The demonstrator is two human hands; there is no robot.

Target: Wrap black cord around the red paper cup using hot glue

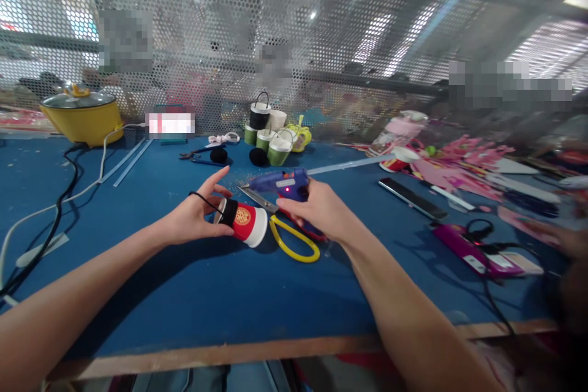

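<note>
My left hand (195,215) grips a small paper cup (252,225) lying on its side, its white rim turned right. The cup is red with a gold emblem and has a black band (226,213). A thin black cord loop (202,197) crosses my fingers; my index finger points up, and some fingers are hidden behind the cup. My right hand (316,208) is wrapped round a blue glue gun (278,181) with a small red light lit. Its nozzle points left, above the cup. A long clear glue stick (351,165) sticks out behind it. Scissors with yellow handles (298,251) lie beneath.
Green, white and black small cups (279,150) stand at the back, near black pompoms (258,157) and pliers (202,156). A yellow electric pot (82,117) sits back left with cables. On the right lie a phone (412,198), a purple device (473,250) and pink pieces; another person's hand (572,239) is there.
</note>
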